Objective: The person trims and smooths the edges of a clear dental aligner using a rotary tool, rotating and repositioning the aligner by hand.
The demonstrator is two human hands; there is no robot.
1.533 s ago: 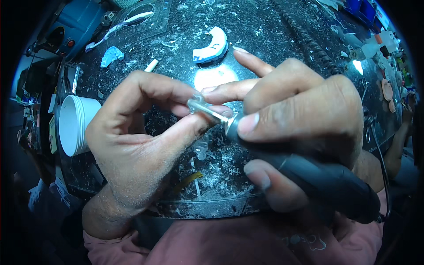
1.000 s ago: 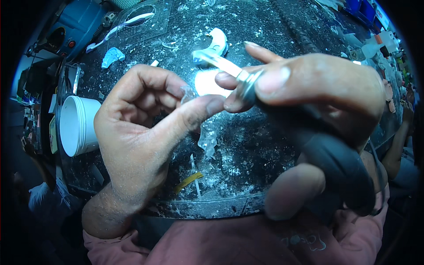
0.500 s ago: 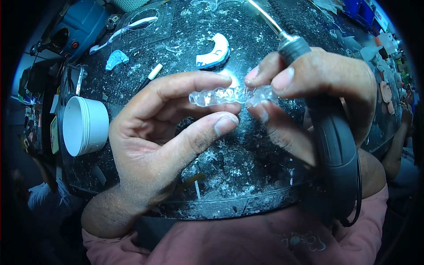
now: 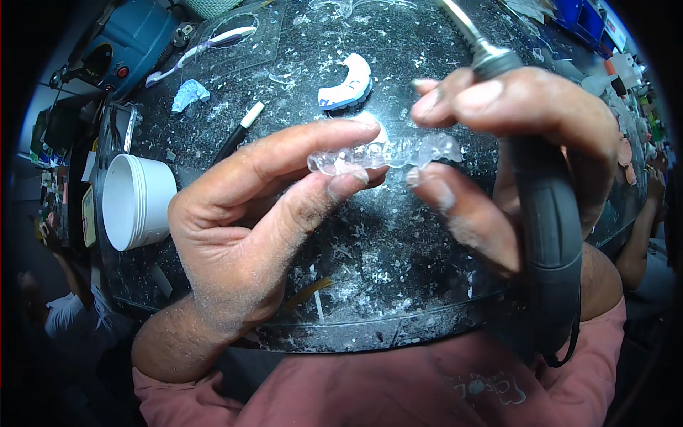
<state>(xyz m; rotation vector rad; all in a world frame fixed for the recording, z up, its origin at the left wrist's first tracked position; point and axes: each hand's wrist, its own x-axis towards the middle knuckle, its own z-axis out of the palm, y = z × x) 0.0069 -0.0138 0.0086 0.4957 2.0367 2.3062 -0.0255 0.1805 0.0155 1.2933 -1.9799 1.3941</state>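
A transparent dental aligner (image 4: 402, 151) is pinched at its left part between the thumb and fingers of my left hand (image 4: 238, 206). My right hand (image 4: 544, 107) holds a black-gripped rotary handpiece (image 4: 548, 213), its metal nose pointing up and away from me. The right index finger and thumb are spread above and below the aligner's right end, apart from it. White dust coats the fingertips. Beyond the hands, a white and blue arch-shaped dental model (image 4: 347, 85) lies on the dark, dust-speckled bench (image 4: 384, 263).
A white tub (image 4: 139, 203) stands at the left, near a black pen with a white cap (image 4: 242, 128). Farther back are a pale blue molded piece (image 4: 190, 95), a toothbrush (image 4: 203, 53) and a blue machine (image 4: 131, 43). Other people's arms (image 4: 640, 220) show at both sides.
My right finger and thumb have let go of the aligner and moved apart, the handpiece shifting rightward with them. My left thumb has closed up onto the aligner.
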